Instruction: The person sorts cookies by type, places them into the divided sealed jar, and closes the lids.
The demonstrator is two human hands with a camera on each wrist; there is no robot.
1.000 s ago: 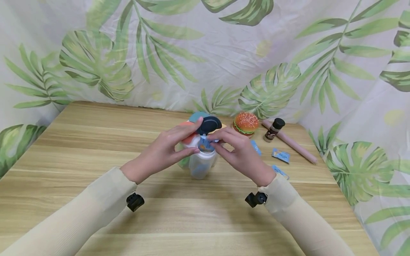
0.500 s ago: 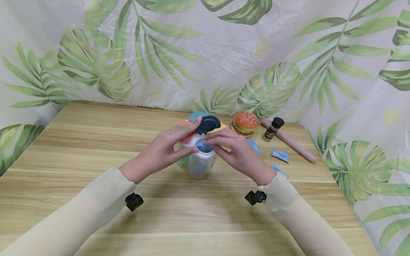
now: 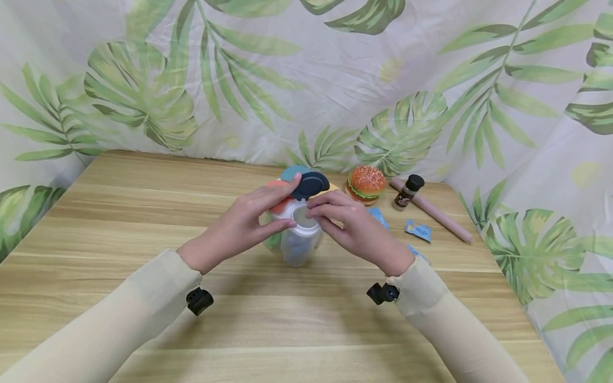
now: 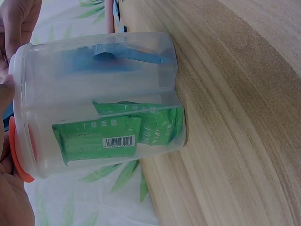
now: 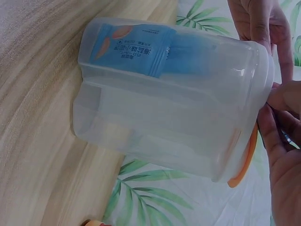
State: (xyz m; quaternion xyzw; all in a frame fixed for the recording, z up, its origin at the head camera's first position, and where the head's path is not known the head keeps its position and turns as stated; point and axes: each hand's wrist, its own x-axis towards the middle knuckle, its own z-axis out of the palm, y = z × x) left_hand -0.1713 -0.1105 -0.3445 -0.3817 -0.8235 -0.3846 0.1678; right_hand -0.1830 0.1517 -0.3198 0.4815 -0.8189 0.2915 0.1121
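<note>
A translucent storage canister (image 3: 297,251) with several compartments and coloured flip lids stands upright on the wooden table. Its dark lid (image 3: 311,185) is raised, exposing a round opening. My left hand (image 3: 244,221) holds the canister's top, thumb on the white rim and a finger at the raised lid's edge. Over the opening's right side is my right hand (image 3: 351,226), its fingers loosely bent at the rim with nothing visible in them. Blue snack packets (image 5: 134,49) show through one compartment wall. Another compartment contains green snack packets (image 4: 101,139).
To the canister's right sits a hamburger (image 3: 366,183). Beside it stand a small bottle (image 3: 408,192) with a black cap and, lying behind, a pink rod (image 3: 442,218). Loose blue packets (image 3: 419,231) lie in front of these. A leaf-patterned cloth (image 3: 268,80) hangs behind the table.
The blue packet pinched in my right hand has gone down through the opening into the canister, and the fingers have let it go. My left hand has stayed nearly still.
</note>
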